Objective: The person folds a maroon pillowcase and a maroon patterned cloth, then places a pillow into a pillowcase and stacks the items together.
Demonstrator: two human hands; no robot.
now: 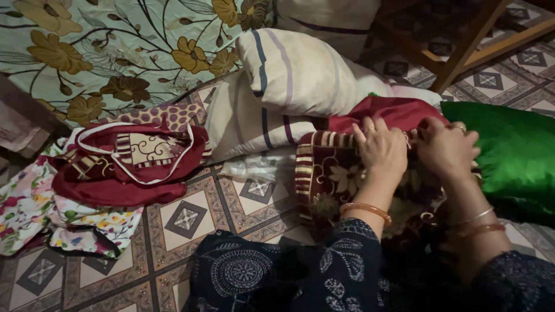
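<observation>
2 striped pillows (289,75) are stacked behind the work, a green satin cushion (509,150) lies just to the right, and a heap of maroon covers (127,162) rests on floral cloths (34,214) to the left. The maroon patterned cushion cover (324,173) lies on the tiled floor (185,219) — its long axis runs away from the person, the far edge pinched by both hands. The left hand (381,147) and right hand (445,144) are closed on that edge, side by side. Bare tile is left open between heap and cover.
</observation>
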